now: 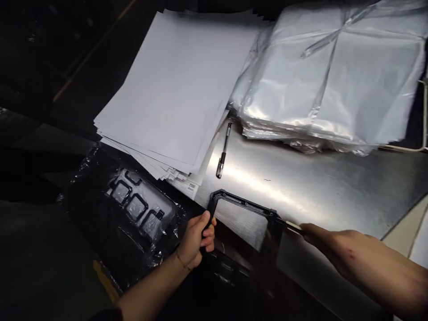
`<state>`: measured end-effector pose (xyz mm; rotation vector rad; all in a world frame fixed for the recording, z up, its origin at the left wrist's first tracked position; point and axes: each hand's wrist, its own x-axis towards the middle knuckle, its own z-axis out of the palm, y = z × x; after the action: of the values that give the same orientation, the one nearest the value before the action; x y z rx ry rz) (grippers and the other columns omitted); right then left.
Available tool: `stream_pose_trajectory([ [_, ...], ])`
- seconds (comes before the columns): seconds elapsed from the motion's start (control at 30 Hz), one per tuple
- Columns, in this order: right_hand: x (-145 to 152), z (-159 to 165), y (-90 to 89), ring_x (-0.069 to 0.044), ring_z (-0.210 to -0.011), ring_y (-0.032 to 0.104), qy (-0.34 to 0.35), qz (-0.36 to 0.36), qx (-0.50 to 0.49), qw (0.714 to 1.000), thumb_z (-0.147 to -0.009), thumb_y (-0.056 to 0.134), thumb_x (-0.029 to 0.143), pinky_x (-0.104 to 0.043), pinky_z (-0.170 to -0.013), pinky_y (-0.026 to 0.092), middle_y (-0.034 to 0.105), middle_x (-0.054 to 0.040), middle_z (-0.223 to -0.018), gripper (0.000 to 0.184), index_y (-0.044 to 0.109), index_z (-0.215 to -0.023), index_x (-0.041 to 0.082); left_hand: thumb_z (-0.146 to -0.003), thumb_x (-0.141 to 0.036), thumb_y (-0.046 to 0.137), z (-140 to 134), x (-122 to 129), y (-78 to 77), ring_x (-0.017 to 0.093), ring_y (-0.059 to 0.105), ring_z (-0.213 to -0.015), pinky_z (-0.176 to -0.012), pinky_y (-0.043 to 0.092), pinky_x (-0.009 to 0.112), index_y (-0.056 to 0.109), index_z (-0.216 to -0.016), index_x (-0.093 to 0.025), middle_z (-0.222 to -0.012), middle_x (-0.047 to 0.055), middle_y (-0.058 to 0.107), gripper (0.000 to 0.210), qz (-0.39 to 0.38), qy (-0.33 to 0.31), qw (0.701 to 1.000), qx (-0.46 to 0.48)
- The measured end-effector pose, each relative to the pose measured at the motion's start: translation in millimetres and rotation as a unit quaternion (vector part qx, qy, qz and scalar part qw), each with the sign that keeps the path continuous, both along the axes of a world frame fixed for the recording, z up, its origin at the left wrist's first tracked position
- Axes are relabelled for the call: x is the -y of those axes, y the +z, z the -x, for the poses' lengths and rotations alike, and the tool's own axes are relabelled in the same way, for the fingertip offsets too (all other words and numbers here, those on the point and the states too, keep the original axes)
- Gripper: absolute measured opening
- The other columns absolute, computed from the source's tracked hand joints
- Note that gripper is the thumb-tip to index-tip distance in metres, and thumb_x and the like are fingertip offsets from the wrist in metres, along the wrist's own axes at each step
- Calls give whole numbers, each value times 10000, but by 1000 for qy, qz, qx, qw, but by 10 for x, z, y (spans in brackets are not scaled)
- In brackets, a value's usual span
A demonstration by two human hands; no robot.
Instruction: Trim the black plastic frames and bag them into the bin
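My left hand (199,236) is closed around one side of a black rectangular plastic frame (245,203), held tilted at the edge of the metal table. The frame's opening shows the table through it, and its lower part is dark and hard to make out. My right hand (341,249) is closed on a slim tool with a pale strip (294,226), whose dark end meets the frame's right corner. The tool's exact kind is not clear, since my fingers hide most of it.
A stack of white paper (187,89) lies on the metal table (284,178), beside tied clear plastic bags (334,80). A black pen (224,151) lies between them and the frame. At left, a box lined with black plastic (100,196) holds several small black frames (136,207).
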<state>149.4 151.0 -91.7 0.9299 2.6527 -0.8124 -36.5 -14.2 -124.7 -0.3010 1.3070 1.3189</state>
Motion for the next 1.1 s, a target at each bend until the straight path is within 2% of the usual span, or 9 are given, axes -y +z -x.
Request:
stream_pose_trajectory([
  [0.1, -90, 31, -145, -217, -471, 562, -17, 102, -5, 995, -754, 340, 402, -354, -440, 338, 591, -111, -496, 257, 588, -699, 367, -721, -417, 504, 17, 7, -26, 5, 153, -288, -290, 174, 159, 522, -630, -129, -404, -102, 277, 303, -6, 6, 1000, -6],
  [0.17, -151, 79, -138, -212, -426, 528, 0, 132, 9, 991, -767, 315, 450, -354, -426, 316, 514, -95, -394, 336, 582, -602, 332, -712, -420, 515, 13, 12, -28, 5, 156, -285, -287, 177, 160, 527, -624, -126, -401, -101, 280, 308, -10, 4, 1000, -3],
  [0.23, -185, 126, -46, -181, -385, 477, 11, 158, 31, 987, -808, 279, 414, -329, -424, 322, 467, -58, -368, 385, 581, -603, 293, -710, -415, 520, -3, 21, -13, 3, 155, -286, -287, 172, 154, 529, -632, -125, -402, -104, 280, 301, -11, 0, 1000, 2],
  [0.33, -194, 187, 142, -150, -445, 462, 8, 207, 71, 976, -826, 273, 297, -278, -455, 358, 523, -35, -490, 337, 575, -703, 212, -730, -391, 510, -16, 37, 14, -4, 150, -293, -296, 176, 135, 527, -659, -130, -416, -109, 283, 272, -11, -7, 1000, 4],
  [0.43, -210, 216, 234, -136, -548, 471, -3, 232, 103, 967, -817, 305, 255, -249, -523, 378, 558, -38, -622, 285, 557, -723, 159, -750, -374, 491, 6, 32, 4, -8, 159, -292, -304, 201, 127, 527, -677, -134, -424, -111, 292, 254, -11, -25, 1000, 5],
  [0.57, -237, 189, 235, -130, -602, 466, -18, 240, 124, 963, -807, 332, 250, -235, -558, 370, 559, -38, -691, 256, 569, -789, 152, -758, -362, 486, 19, 17, 11, -10, 189, -289, -309, 232, 129, 540, -687, -125, -426, -106, 307, 253, -6, -43, 999, 2],
  [0.83, -254, 155, 193, -118, -577, 445, -5, 267, 102, 958, -813, 335, 266, -232, -559, 361, 525, -13, -659, 248, 561, -791, 165, -748, -375, 497, 23, 38, 18, -6, 198, -292, -306, 255, 133, 558, -694, -122, -426, -99, 312, 266, 13, -48, 999, -3],
  [1.03, -269, 138, 164, -102, -585, 418, -21, 319, 74, 945, -812, 358, 239, -224, -552, 336, 484, 8, -644, 208, 534, -741, 153, -742, -358, 510, 30, 34, 8, -8, 198, -287, -302, 256, 129, 560, -692, -120, -423, -99, 315, 249, 17, -46, 999, 3],
  [1.1, -262, 137, 170, -84, -535, 383, -25, 376, 61, 924, -812, 368, 243, -208, -515, 320, 425, 35, -585, 194, 515, -722, 153, -742, -352, 512, 27, 30, 12, -9, 202, -287, -303, 258, 128, 563, -692, -119, -425, -98, 318, 243, 18, -46, 999, 3],
])
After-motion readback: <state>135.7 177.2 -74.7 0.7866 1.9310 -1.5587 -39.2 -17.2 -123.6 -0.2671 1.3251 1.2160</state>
